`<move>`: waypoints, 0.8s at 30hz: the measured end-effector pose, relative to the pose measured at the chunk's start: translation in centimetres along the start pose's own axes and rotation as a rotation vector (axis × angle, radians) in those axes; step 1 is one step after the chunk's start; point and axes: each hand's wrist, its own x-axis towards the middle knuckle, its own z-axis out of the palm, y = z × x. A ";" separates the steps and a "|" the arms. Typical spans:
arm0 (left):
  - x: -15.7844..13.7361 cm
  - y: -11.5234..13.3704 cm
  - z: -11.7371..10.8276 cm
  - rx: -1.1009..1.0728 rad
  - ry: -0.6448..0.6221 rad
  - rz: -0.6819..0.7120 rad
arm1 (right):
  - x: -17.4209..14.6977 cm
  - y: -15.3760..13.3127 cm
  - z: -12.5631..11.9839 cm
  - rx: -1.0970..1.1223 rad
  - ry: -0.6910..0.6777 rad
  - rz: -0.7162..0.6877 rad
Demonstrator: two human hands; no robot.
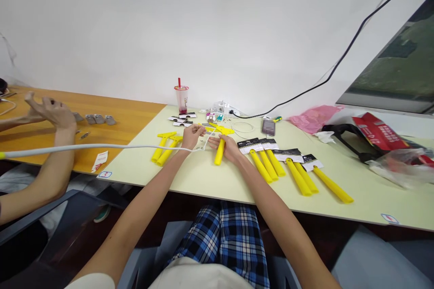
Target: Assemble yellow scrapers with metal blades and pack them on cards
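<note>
Two pale tabletops meet here, a wood-coloured one [135, 117] on the far left and a light yellow-green tabletop [203, 180] filling the middle and right. At the far left, another person's hand [50, 110] is raised over the wooden surface with its fingers spread, near a row of small grey metal pieces [96, 119]. A white cable [84, 147] runs from the left edge across to the middle. Just right of the seam lie two loose yellow scrapers [164, 146], side by side and slanted. The left hand [193, 135] sits just right of them, its fingers closed in a pinch on the yellow head [220, 129] of a scraper. The right hand [230, 148] lies beside it, fingers wrapped around that scraper's yellow handle [219, 152], which points toward the near edge and rests on the tabletop. Beyond the hands stands a plastic cup [181, 98] with a red straw, and near it some black-and-white cards [183, 120]. Right of the hands lies a row of packaged yellow scrapers [291, 169] with dark label cards, fanned along the near side. Farther back lie a phone [268, 127] and a pink bag [313, 117]; at the far right, a red packet [379, 133] rests among clear plastic.
</note>
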 end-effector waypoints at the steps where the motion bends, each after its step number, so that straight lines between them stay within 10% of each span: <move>1: 0.0 0.3 0.1 -0.026 0.017 0.011 | -0.1 0.0 0.1 0.038 -0.017 0.021; 24: -2.6 4.1 1.2 0.111 -0.385 0.131 | -1.3 -1.7 -0.5 0.231 -0.084 0.124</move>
